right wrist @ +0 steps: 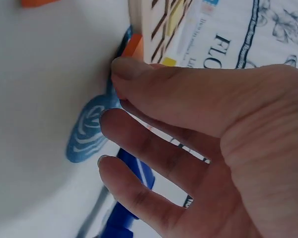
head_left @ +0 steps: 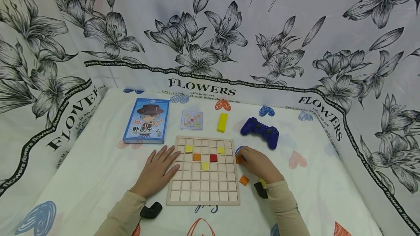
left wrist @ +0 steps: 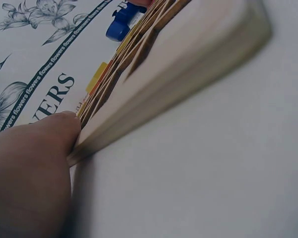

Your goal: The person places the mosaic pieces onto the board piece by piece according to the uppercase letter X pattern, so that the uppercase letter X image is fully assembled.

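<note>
A wooden grid board [head_left: 204,185] lies flat in the head view. Three yellow tiles, one orange tile [head_left: 197,157] and one red tile [head_left: 213,158] sit in its upper cells. My left hand [head_left: 158,170] rests along the board's left side, fingers extended onto the rim; its thumb [left wrist: 37,163] touches the edge in the left wrist view. Just right of the board, my right hand [head_left: 259,163] pinches an orange square tile [right wrist: 134,47] between thumb and index finger, close over the cloth. The other fingers are loosely bent.
Another orange tile [head_left: 244,180] and a partly hidden yellow piece [head_left: 262,182] lie near my right wrist. Behind the board are a blue game box [head_left: 146,121], a colored pattern card [head_left: 191,120], a yellow block [head_left: 222,122] and a dark blue game controller [head_left: 260,132].
</note>
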`<state>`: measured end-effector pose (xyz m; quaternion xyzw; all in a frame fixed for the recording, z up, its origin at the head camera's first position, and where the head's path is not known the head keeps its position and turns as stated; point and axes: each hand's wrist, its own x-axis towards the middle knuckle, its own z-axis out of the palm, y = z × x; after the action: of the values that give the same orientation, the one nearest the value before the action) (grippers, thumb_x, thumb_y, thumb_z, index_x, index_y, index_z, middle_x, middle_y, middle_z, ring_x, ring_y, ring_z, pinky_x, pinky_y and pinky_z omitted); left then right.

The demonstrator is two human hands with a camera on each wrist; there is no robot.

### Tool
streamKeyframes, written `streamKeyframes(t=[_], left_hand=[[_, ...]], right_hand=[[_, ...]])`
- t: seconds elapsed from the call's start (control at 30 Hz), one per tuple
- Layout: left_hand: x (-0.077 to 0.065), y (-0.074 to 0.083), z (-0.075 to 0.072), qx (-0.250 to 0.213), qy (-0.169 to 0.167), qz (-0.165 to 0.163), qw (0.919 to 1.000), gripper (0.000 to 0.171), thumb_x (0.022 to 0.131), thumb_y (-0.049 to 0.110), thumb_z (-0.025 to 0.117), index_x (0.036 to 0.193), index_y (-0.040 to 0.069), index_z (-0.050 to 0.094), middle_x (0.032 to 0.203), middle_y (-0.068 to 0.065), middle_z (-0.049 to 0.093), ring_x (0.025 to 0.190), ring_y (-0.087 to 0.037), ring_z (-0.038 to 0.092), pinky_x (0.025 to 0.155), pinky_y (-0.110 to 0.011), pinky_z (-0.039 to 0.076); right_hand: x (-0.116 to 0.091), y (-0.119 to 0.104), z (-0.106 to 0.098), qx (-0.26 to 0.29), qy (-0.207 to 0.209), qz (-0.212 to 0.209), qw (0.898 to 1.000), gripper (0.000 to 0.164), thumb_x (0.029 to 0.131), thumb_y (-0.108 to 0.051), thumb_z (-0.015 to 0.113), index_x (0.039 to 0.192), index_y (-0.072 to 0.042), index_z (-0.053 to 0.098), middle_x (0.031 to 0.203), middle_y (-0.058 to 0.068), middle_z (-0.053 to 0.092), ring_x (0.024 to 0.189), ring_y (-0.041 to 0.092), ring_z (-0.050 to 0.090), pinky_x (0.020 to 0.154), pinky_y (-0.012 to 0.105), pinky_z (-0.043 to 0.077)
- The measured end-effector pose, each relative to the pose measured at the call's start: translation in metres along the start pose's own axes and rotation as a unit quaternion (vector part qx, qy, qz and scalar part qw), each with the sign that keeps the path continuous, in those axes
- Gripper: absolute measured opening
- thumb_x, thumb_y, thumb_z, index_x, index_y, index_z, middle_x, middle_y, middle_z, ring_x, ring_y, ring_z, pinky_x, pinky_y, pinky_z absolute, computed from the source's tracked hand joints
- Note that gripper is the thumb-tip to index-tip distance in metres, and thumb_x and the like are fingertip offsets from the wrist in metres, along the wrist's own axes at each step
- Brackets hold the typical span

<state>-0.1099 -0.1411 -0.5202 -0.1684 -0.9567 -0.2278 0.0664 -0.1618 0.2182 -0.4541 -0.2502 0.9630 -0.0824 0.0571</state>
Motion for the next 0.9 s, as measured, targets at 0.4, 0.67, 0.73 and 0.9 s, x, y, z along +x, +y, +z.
streamKeyframes(t=[0.4,0.67,0.73,0.9], left_hand=[[0.000,-0.001,0.001,0.000,0.002,0.001,1.0000,0.055,0.097,0.050,0.046,0.145,0.022,0.044,0.153,-0.004,0.036,0.145,-0.030,0.023,0.117,-0.054,0.009],[0.000,0.001,-0.001,-0.004,-0.002,0.000,1.0000,0.054,0.097,0.048,0.047,0.144,0.021,0.045,0.153,-0.006,0.036,0.145,-0.031,0.023,0.117,-0.055,0.010],[-0.001,0.001,-0.001,-0.005,-0.003,0.000,1.0000,0.055,0.097,0.048,0.047,0.145,0.021,0.045,0.153,-0.005,0.036,0.145,-0.030,0.023,0.117,-0.055,0.010],[0.000,0.000,0.000,-0.004,-0.004,0.000,1.0000,0.055,0.097,0.048,0.047,0.145,0.022,0.044,0.153,-0.005,0.036,0.145,-0.030,0.022,0.117,-0.055,0.009]], right_hand=[[-0.002,-0.032,-0.012,0.006,0.015,-0.028,0.999,0.012,0.087,-0.020,0.071,0.098,-0.017,0.066,0.095,-0.009,0.060,0.078,0.005,0.054,0.075,0.026,0.054],[0.000,-0.065,-0.013,0.008,0.055,-0.135,0.989,0.013,0.085,-0.020,0.073,0.096,-0.015,0.068,0.092,-0.005,0.064,0.077,0.006,0.059,0.069,0.020,0.053],[0.002,-0.072,-0.010,0.004,0.049,-0.146,0.988,0.014,0.085,-0.020,0.074,0.097,-0.015,0.069,0.092,-0.005,0.064,0.077,0.006,0.059,0.071,0.019,0.053],[0.009,-0.088,-0.002,-0.005,0.027,-0.167,0.986,0.016,0.086,-0.023,0.073,0.098,-0.015,0.069,0.093,-0.006,0.064,0.079,0.006,0.058,0.075,0.018,0.052]])
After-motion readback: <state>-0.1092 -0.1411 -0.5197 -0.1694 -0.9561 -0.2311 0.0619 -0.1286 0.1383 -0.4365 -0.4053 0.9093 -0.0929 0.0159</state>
